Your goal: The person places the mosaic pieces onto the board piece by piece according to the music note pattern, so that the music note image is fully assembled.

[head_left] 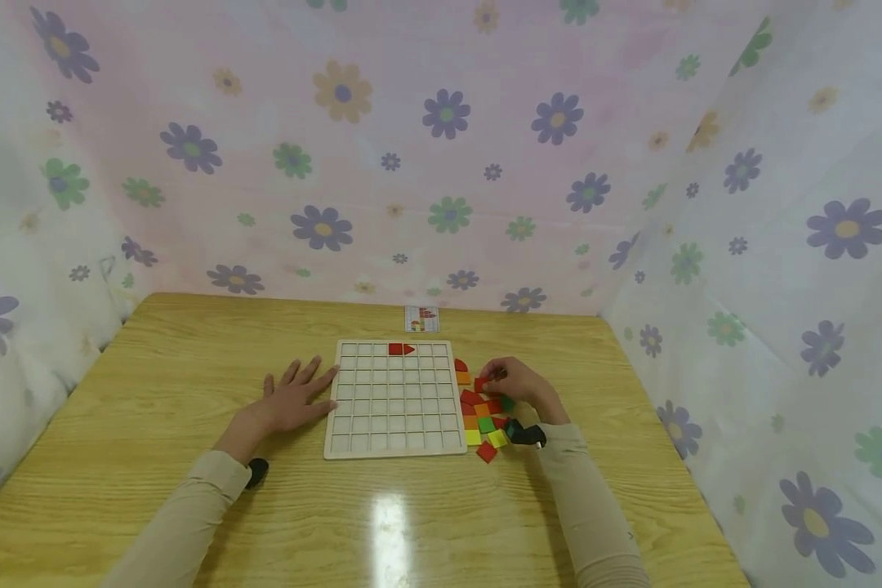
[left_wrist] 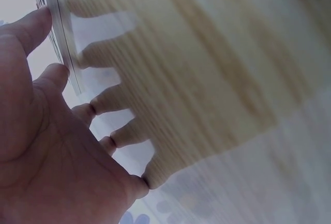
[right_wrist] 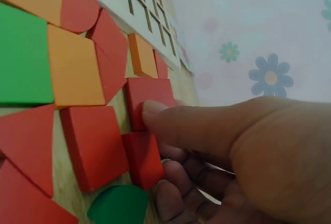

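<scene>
A wooden grid board [head_left: 403, 456] lies on the table with a red square tile [head_left: 395, 349] and a red triangular tile [head_left: 409, 349] in its top row. Beside its left edge, my left hand [head_left: 282, 407] rests on the table, fingers spread, with thumb and index fingertip at the rim. My right hand [head_left: 518, 382] pinches a red square block [right_wrist: 149, 92] at the pile right of the board; the thumb lies on its face. Another red block [right_wrist: 146, 159] sits right by the fingertips, and a green rounded block [right_wrist: 119, 204] lies close below.
Several flat blocks in red, orange, yellow and green crowd the board's right side, among them an orange block [right_wrist: 77, 69] and a red square [head_left: 487, 452] nearest the front. A small pattern card [head_left: 422, 318] lies behind the board. Flowered cloth [head_left: 448, 163] surrounds the table.
</scene>
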The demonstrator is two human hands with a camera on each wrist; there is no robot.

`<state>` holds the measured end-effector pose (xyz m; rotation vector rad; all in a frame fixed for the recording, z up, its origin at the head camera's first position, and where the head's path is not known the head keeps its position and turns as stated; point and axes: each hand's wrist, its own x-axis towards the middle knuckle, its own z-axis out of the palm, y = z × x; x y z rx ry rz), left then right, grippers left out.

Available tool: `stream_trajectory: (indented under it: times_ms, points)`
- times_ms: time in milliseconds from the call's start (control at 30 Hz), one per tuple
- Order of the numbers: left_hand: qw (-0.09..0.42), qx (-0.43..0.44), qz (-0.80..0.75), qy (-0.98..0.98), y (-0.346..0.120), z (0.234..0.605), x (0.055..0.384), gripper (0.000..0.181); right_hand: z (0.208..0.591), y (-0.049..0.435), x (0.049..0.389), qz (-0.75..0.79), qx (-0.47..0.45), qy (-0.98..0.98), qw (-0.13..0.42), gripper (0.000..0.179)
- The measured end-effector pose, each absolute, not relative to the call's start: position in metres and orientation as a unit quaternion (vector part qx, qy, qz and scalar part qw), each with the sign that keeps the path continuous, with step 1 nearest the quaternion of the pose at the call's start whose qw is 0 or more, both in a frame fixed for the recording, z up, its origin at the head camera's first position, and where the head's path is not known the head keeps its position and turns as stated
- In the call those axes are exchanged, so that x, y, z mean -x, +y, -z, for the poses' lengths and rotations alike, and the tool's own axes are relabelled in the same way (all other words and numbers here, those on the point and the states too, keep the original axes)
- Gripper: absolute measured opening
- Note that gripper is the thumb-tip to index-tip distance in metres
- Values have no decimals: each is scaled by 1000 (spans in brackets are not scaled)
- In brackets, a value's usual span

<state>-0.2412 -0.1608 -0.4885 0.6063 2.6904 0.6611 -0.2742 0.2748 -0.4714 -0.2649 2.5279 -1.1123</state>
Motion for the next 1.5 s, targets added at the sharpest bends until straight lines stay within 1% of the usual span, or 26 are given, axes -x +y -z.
stream_trajectory:
  times_ms: [267,433,667,833,1067,1500]
  points:
    - [150,-207,-233,938,-163,489,240,73,475,272,276,370,48,917,141,16]
    - [153,-207,-236,937,-162,487,239,73,476,271,274,373,43,919,119,18]
    - [149,-207,-237,937,-163,485,239,72,479,271,276,399,47,909,107,18]
    - [154,-206,-234,938,-163,483,239,72,483,271,277,412,34,905,101,21]
    - [152,-206,-231,939,-163,482,239,72,487,269,281,416,39,904,88,27]
    - [153,-211,-239,935,-161,483,239,72,487,265,280,402,-12,911,95,30]
